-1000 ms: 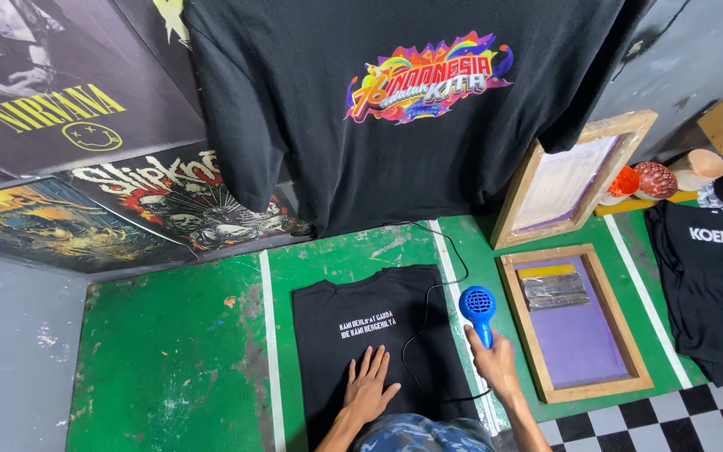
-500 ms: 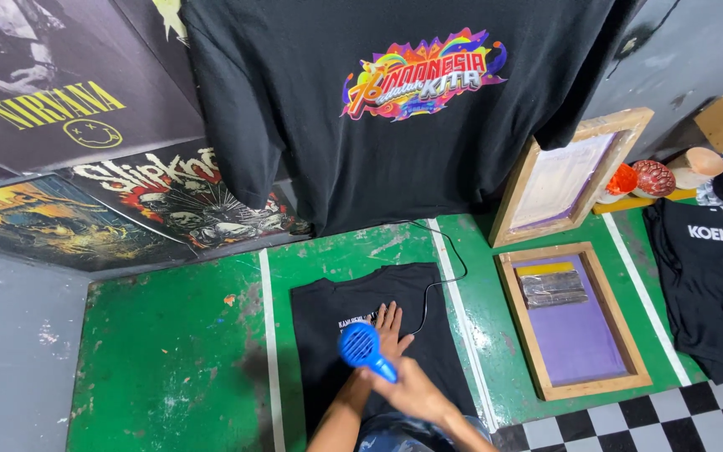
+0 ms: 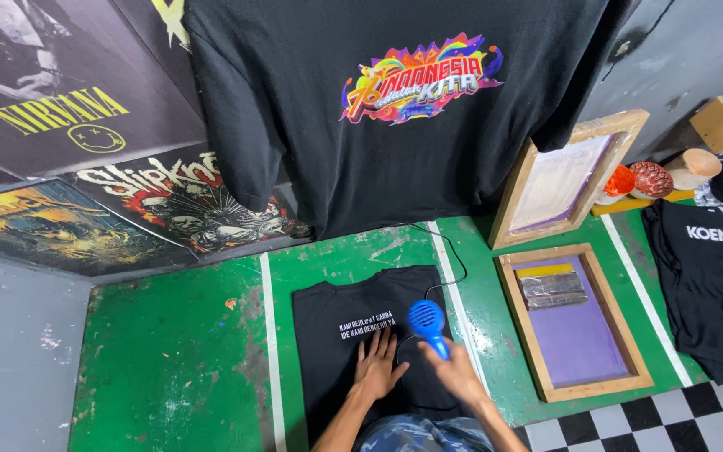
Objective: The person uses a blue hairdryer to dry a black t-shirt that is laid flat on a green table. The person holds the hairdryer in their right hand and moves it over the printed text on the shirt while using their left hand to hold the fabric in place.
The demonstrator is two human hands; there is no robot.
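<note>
I kneel at the green table (image 3: 169,368), my left hand (image 3: 376,368) lying flat with fingers spread on the black shirt (image 3: 336,351) laid out there, just below its small white print (image 3: 367,324). My right hand (image 3: 453,374) is wrapped around the handle of a blue hair dryer (image 3: 427,322), whose round head sits just right of the print and points across it; its black cord (image 3: 449,259) runs up from the shirt's right edge toward the wall.

By my reading, the step in hand is drying the fresh white print, with the flat hand keeping the cloth from lifting or creeping. The next move calls for steady sweeps over the lettering, the nozzle held off the ink, and my left fingers kept clear of the print so nothing smears.

Right of the laid-out shirt, beyond a white painted stripe, a wooden screen frame (image 3: 575,322) lies flat; inside it the mesh shows purple, with a yellow strip at its far end and a grey squeegee-like block (image 3: 554,289) resting on the mesh. A second wooden frame (image 3: 558,180) leans against the wall above it, its screen pale and holding nothing that I can see. Further right lie more black shirts (image 3: 713,285) with white lettering. Above the laid-out shirt hangs a large black shirt with a colourful chest print (image 3: 395,109), and to its left dark band posters (image 3: 85,167) lean along the wall.
</note>
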